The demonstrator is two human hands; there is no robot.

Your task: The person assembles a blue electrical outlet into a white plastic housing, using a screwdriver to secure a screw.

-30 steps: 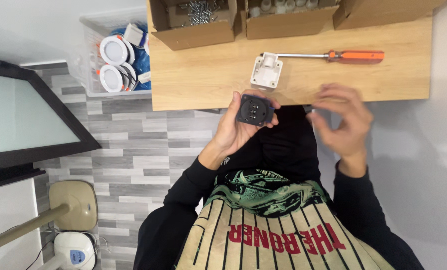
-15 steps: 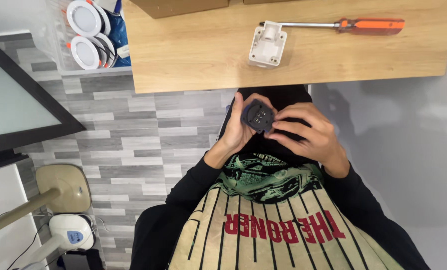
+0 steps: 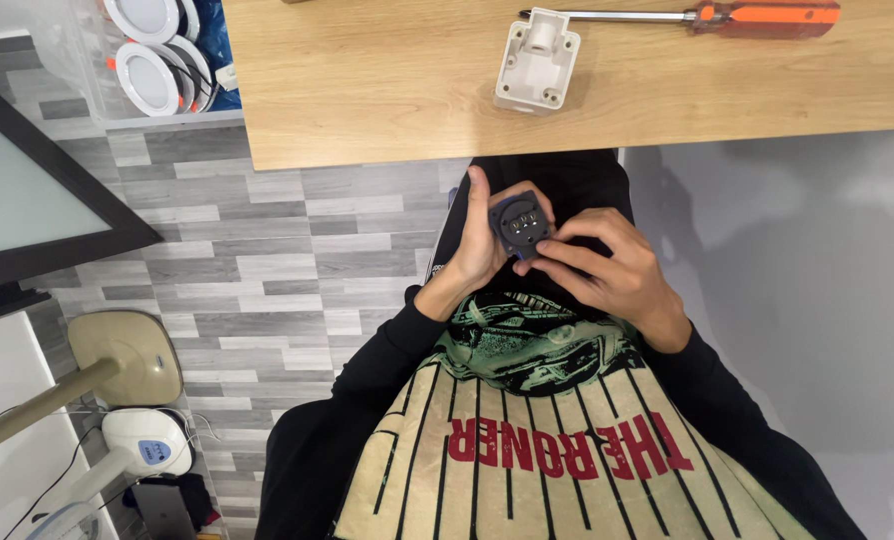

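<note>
Hands, two: left hand (image 3: 479, 250) and right hand (image 3: 607, 275) both grip one dark socket insert (image 3: 523, 224).

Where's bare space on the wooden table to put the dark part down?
Free: the table from its left edge to the white housing, and the front strip right of the housing, below the screwdriver. Crowded: the back edge around those two. Left hand and right hand hold the dark part below the table edge.

Small dark socket insert (image 3: 522, 224), face-up
</note>
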